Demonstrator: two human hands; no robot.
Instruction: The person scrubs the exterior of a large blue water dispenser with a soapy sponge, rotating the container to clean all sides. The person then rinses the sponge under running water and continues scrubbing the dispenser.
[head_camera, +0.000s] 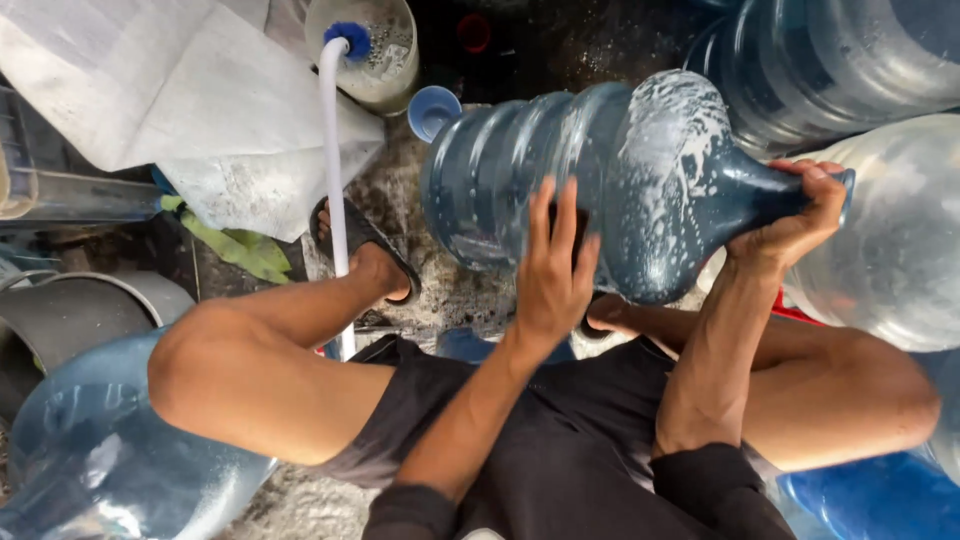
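Note:
A large blue water jug (600, 180) lies on its side in the air above my knees, with white foam on the inside of its shoulder. My left hand (552, 270) presses flat against its ribbed body, fingers spread. My right hand (800, 215) is wrapped over the jug's neck and mouth at the right. I am squatting, with my legs bare and a sandalled foot (365, 255) on the wet ground.
A white hose (334, 170) with a blue tip runs down past my left knee. More big jugs stand at the upper right (840, 60), right (900, 240) and lower left (90, 460). A white sack (170, 100), a small blue cap (433, 110) and a metal basin (60, 310) are nearby.

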